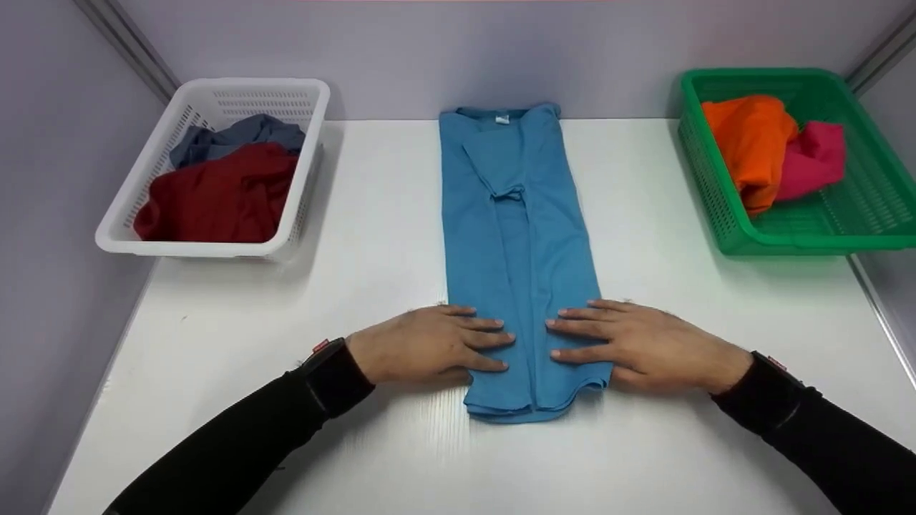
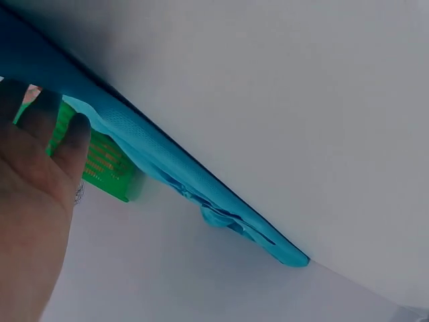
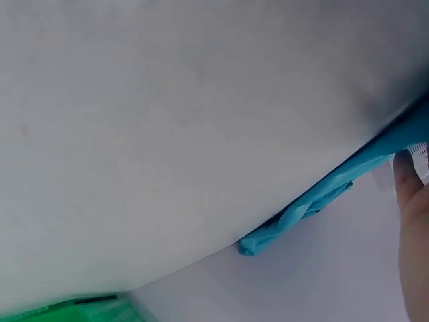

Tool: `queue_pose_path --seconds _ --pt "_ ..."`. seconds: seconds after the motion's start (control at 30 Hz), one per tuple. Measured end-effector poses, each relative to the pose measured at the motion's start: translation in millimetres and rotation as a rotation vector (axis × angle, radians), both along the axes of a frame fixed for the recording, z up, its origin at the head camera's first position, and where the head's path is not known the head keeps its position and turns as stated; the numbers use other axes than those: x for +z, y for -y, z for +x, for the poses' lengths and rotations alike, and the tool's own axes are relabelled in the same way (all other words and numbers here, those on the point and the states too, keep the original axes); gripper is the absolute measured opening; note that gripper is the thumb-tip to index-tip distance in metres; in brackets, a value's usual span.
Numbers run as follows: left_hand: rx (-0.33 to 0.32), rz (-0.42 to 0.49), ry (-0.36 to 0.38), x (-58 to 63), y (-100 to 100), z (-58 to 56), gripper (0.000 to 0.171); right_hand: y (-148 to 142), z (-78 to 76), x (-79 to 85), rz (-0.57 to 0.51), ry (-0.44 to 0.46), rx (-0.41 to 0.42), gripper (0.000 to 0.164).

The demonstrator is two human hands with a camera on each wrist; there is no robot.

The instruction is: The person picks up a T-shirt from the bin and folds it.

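A blue shirt lies on the white table, its sides folded inward into a long strip. Its collar, with a small white label, is at the far end by the back wall; the hem is nearest me. My left hand rests on the lower left part of the shirt, fingers spread and straight. On the lower right part lies my right hand, its fingers likewise extended flat. In the left wrist view, the shirt appears as a thin layer beside the left hand. The right wrist view shows the shirt's edge too.
A white basket at the back left holds dark red cloth and grey-blue cloth. At the back right, a green basket contains orange cloth and pink cloth. Walls enclose the table's back and sides.
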State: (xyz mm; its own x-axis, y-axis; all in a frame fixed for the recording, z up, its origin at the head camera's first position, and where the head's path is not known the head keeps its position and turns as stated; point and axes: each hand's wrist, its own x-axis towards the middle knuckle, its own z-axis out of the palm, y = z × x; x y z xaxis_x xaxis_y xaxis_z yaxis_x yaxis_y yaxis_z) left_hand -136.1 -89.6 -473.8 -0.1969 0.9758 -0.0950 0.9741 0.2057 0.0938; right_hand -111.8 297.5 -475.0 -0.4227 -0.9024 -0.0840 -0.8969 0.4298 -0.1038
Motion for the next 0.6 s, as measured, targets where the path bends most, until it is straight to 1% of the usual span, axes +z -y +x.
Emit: queue_pose_path --seconds 0.1,0.2,0.27,0.33,0.43,0.5,0.53,0.6 --pt "0.026 0.087 0.083 5.9 1.3 -5.7 0.047 -1.9 -3.0 7.4 -0.034 0.022 -0.043 0.087" --pt "0.082 0.214 0.194 15.1 5.2 -11.2 0.045 -2.9 -6.5 17.7 -0.096 0.059 -0.111 0.092" --pt "0.131 0.293 0.257 21.2 8.2 -15.2 0.047 -2.9 -9.0 24.5 -0.146 0.090 -0.163 0.088" --pt "0.189 0.358 0.311 26.5 10.3 -19.6 0.049 -2.3 -11.2 30.2 -0.197 0.111 -0.219 0.078" --pt "0.282 0.424 0.376 32.5 11.7 -27.8 0.048 -0.8 -16.1 37.5 -0.283 0.159 -0.285 0.066" --pt "0.341 0.451 0.409 35.3 11.3 -34.2 0.046 0.6 -21.4 41.2 -0.345 0.197 -0.311 0.064" --pt "0.364 0.461 0.424 36.3 10.6 -37.6 0.045 1.8 -24.7 43.1 -0.379 0.220 -0.320 0.065" --pt "0.406 0.477 0.449 38.0 8.8 -44.9 0.047 3.7 -31.7 45.8 -0.435 0.235 -0.340 0.069"
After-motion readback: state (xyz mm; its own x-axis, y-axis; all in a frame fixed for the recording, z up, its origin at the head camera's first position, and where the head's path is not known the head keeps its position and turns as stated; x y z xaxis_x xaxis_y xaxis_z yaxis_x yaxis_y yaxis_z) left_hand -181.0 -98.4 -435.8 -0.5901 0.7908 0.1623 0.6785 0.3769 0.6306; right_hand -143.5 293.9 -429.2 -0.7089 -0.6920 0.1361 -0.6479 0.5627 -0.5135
